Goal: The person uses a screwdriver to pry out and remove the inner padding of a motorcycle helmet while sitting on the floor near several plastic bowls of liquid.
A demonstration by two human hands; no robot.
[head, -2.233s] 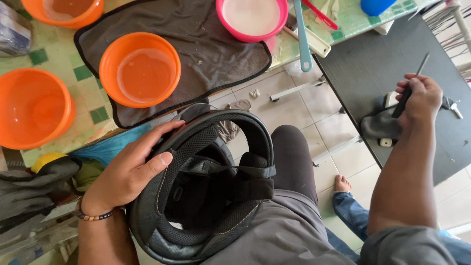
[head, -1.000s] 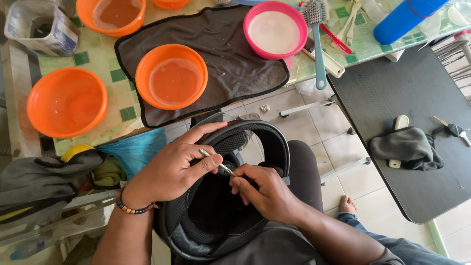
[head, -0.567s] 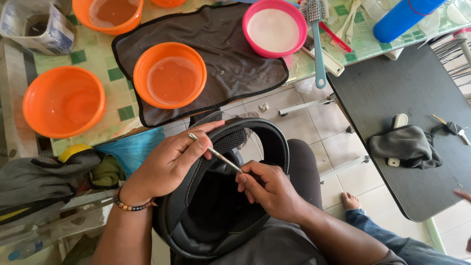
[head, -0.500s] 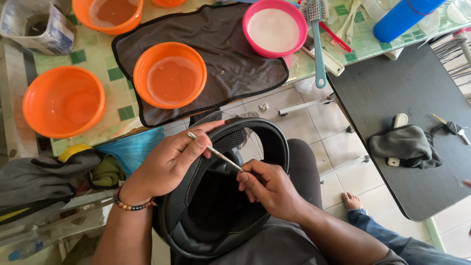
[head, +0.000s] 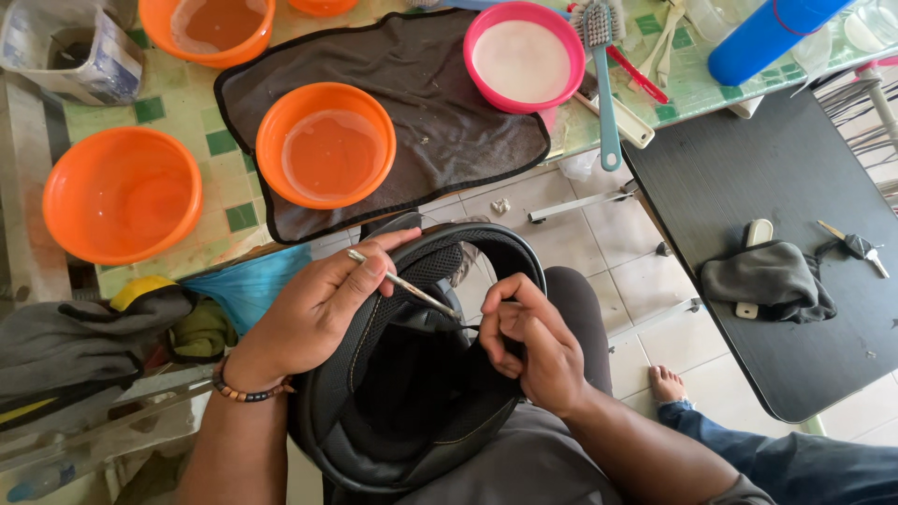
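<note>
A black helmet (head: 412,393) rests upside down on my lap, its padded inside facing up. My left hand (head: 313,309) lies on the helmet's left rim and grips a thin metal tool (head: 398,281) between thumb and fingers, tip pointing right over the opening. My right hand (head: 528,337) is curled over the helmet's right rim, fingertips pinched near the tool's tip; whether it holds anything I cannot tell. A beaded bracelet (head: 245,391) is on my left wrist.
A tiled table (head: 220,140) holds several orange bowls (head: 122,194), a pink bowl (head: 526,58), a dark cloth (head: 440,122), a brush (head: 603,75) and a blue bottle (head: 762,37). A black table (head: 795,168) at right carries a grey rag (head: 767,281) and keys (head: 856,248). A bare foot (head: 669,382) is on the floor.
My right hand came back from the black table to the helmet. The thin tool now lies in my left hand, and my right fingers have curled in at the rim.
</note>
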